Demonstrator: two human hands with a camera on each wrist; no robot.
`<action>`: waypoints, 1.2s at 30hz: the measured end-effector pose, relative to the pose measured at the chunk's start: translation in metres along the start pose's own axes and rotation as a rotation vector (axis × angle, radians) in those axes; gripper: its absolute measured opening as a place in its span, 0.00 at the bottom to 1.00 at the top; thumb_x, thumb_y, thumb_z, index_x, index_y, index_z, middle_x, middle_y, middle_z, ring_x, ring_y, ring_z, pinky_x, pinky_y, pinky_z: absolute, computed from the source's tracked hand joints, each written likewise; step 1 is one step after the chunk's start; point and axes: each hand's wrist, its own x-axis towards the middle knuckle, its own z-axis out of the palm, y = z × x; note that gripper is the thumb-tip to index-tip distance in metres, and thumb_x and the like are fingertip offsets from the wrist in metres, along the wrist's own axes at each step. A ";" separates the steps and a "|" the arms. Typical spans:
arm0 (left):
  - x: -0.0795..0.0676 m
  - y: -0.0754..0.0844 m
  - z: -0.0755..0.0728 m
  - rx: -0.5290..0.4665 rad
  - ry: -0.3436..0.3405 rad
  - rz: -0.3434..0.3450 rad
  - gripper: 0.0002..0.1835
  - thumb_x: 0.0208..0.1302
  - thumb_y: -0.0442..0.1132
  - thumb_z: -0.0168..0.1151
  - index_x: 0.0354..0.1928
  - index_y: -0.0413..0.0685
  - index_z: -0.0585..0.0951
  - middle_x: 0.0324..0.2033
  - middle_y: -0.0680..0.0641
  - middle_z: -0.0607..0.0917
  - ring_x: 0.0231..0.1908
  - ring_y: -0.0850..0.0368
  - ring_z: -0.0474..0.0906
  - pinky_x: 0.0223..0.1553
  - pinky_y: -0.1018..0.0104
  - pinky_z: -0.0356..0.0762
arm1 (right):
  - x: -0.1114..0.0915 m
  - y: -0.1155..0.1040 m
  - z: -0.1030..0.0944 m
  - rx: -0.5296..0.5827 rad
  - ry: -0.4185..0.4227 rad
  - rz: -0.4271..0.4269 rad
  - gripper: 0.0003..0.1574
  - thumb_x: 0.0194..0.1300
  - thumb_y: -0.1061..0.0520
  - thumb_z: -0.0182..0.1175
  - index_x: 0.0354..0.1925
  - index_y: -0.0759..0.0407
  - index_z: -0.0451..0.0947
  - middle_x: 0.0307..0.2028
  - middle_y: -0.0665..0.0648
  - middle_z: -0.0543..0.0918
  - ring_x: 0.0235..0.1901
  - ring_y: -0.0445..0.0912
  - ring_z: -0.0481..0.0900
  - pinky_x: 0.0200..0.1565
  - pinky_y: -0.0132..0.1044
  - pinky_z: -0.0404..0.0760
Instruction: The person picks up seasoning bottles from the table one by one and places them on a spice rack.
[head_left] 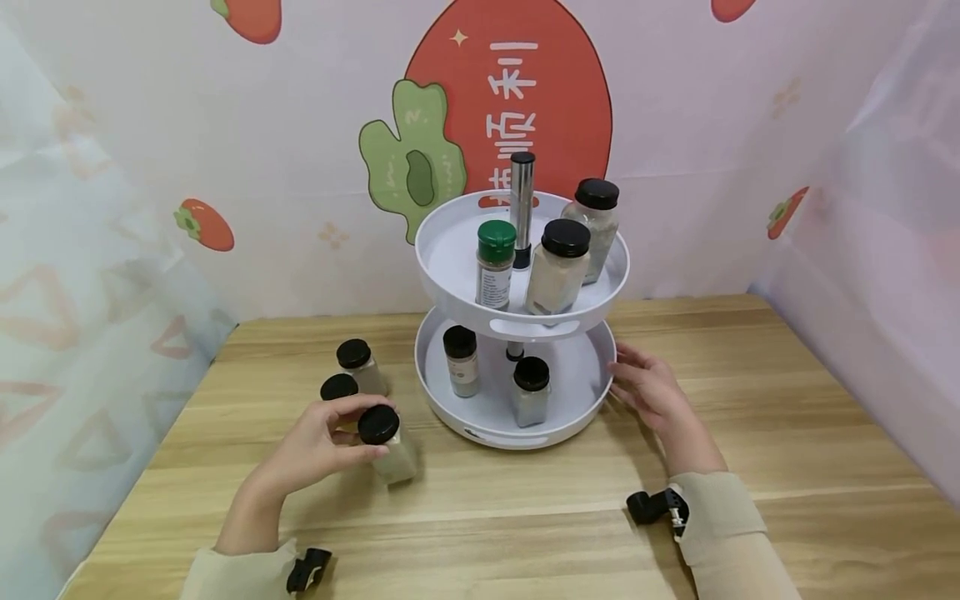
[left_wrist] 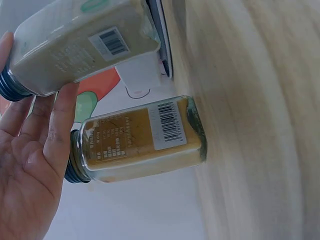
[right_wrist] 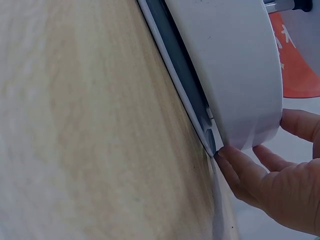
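Note:
My left hand (head_left: 318,446) grips a square glass jar (head_left: 396,460) by its black lid, thumb on the near side and fingers beyond. Pale powder fills this jar (left_wrist: 85,45), which leans slightly; whether its base touches the table I cannot tell. Beside it stands a jar of orange-brown powder (left_wrist: 135,137), and another black-lidded jar (head_left: 360,367) is behind. At the right side of a white two-tier turntable (head_left: 517,440), my right hand (head_left: 652,392) holds the lower tray's rim, the thumb near its upper edge and fingertips (right_wrist: 232,155) low on the outer wall.
The upper tray (head_left: 450,292) carries a green-capped shaker (head_left: 495,279) and two black-lidded jars (head_left: 553,279). On the lower tray are a black-capped bottle (head_left: 462,371) and a small jar (head_left: 531,400). A metal post (head_left: 522,200) rises through the middle. The wooden table (head_left: 510,533) meets a printed cloth backdrop (head_left: 300,167).

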 end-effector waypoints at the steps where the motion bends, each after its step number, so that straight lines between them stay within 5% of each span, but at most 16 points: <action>1: -0.001 0.001 0.000 -0.001 0.008 0.000 0.24 0.55 0.32 0.74 0.55 0.38 0.81 0.48 0.42 0.85 0.42 0.65 0.83 0.41 0.67 0.87 | 0.000 0.000 0.000 0.001 -0.004 -0.001 0.41 0.74 0.63 0.49 0.77 0.68 0.44 0.74 0.69 0.52 0.47 0.32 0.75 0.49 0.23 0.80; 15: 0.018 0.018 -0.001 -0.042 0.012 0.098 0.23 0.53 0.27 0.74 0.53 0.37 0.81 0.44 0.55 0.86 0.40 0.65 0.84 0.40 0.67 0.87 | 0.002 0.000 0.003 0.013 -0.003 -0.010 0.41 0.73 0.64 0.49 0.77 0.69 0.44 0.74 0.69 0.51 0.49 0.34 0.74 0.50 0.24 0.80; 36: 0.045 0.031 0.008 -0.039 0.038 0.079 0.23 0.53 0.32 0.76 0.52 0.45 0.83 0.44 0.44 0.87 0.41 0.63 0.85 0.43 0.64 0.87 | -0.001 0.000 0.001 -0.006 0.005 0.005 0.41 0.74 0.63 0.49 0.77 0.67 0.45 0.75 0.70 0.52 0.47 0.32 0.75 0.48 0.23 0.79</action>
